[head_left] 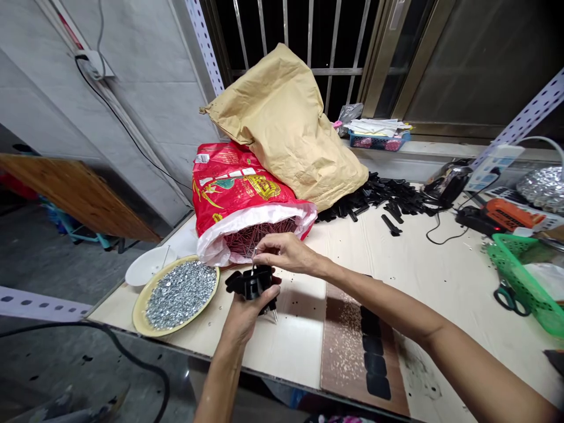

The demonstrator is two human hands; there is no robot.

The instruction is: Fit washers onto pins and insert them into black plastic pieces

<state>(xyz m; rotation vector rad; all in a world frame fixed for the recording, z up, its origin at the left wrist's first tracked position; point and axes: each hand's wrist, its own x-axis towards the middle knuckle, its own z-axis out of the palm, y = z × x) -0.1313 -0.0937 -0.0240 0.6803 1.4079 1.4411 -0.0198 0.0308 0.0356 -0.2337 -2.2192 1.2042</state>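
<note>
My left hand [247, 314] is closed around a cluster of black plastic parts [252, 283], held just above the table's front edge. A thin metal tip points down below the cluster. Over its top, my right hand [286, 252] pinches a thin metal pin or screw [254, 262], which meets the black parts. Behind both hands lies an open red bag [247, 182] with a white lining, full of long, thin, reddish-brown screws or nails [259, 234]. To the left of my left hand, a yellow dish [139, 320] holds many small silver washers [180, 294].
A white bowl [141, 267] adjoins the dish. A tan paper sack [286, 123] leans over the red bag, beside heaped black plastic pieces [383, 194]. Rightward are a brown board [341, 364] with black pads [374, 361], scissors [511, 296] and a green basket [524, 288].
</note>
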